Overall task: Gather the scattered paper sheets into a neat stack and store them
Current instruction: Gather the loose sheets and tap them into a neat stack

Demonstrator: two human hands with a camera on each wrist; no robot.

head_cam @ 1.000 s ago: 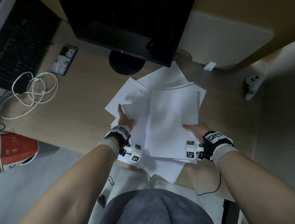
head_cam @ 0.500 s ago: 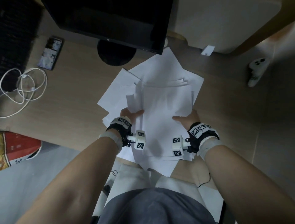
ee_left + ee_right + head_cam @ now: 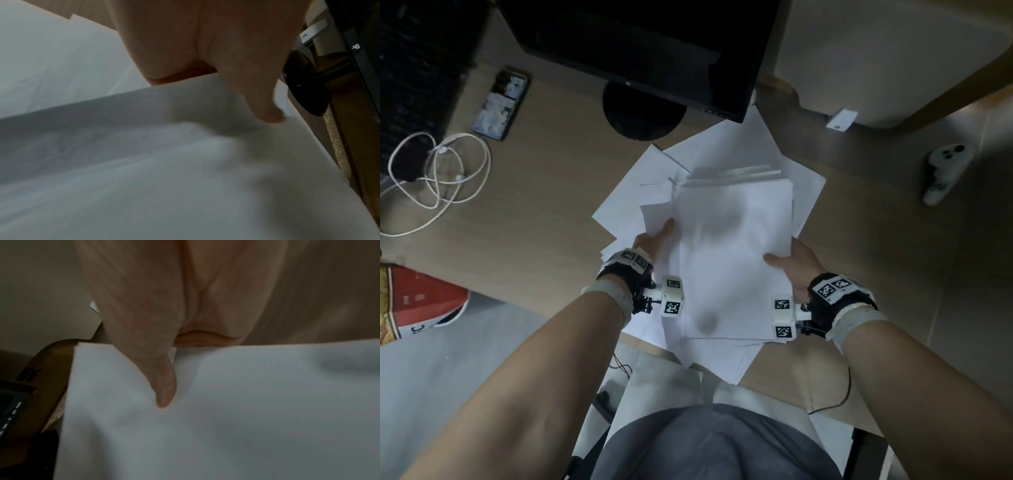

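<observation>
The paper sheets (image 3: 732,246) lie in the middle of the desk (image 3: 544,212); their near edge hangs over the desk edge, the far edge lies near the monitor (image 3: 640,48). The left hand (image 3: 654,240) grasps the left edge, thumb on top. The right hand (image 3: 796,262) grasps the right edge likewise.

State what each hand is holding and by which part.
Both hold the gathered paper stack: left hand grips its left edge, right hand its right edge, thumbs on top.
</observation>
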